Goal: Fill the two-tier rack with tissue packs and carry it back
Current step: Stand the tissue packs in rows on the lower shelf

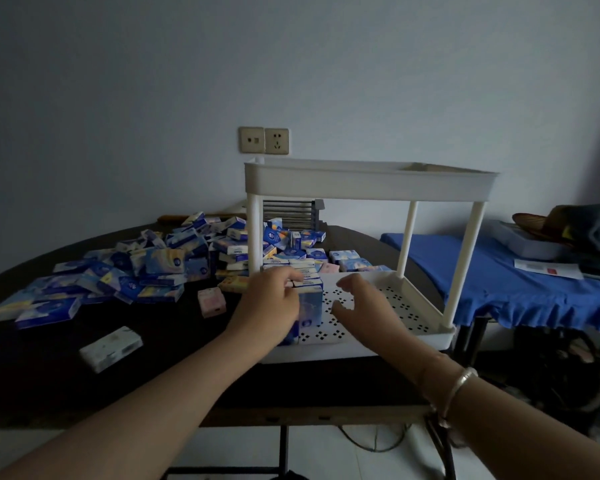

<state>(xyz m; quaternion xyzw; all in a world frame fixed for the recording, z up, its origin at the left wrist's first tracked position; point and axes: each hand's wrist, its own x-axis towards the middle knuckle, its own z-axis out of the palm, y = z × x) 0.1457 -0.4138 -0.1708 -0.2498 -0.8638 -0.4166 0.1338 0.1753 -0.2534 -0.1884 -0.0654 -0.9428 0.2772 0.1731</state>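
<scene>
A white two-tier rack [371, 180] stands on the dark table [187, 368]. Its top tray looks bare from here. On the left side of the perforated lower tray [395, 306] several blue tissue packs [309, 299] stand upright in a row. My left hand [271, 299] rests against the near packs of that row, fingers curled over their tops. My right hand [361, 303] hovers over the lower tray just right of the row, fingers loosely spread, holding nothing. A large heap of loose tissue packs [160, 265] lies left of and behind the rack.
A single pale pack [111, 348] lies near the table's front left, and a pink one [211, 301] beside the rack. A blue-covered surface [520, 282] with clothes and papers stands to the right. Wall sockets [264, 140] sit behind the rack. Cables hang under the table.
</scene>
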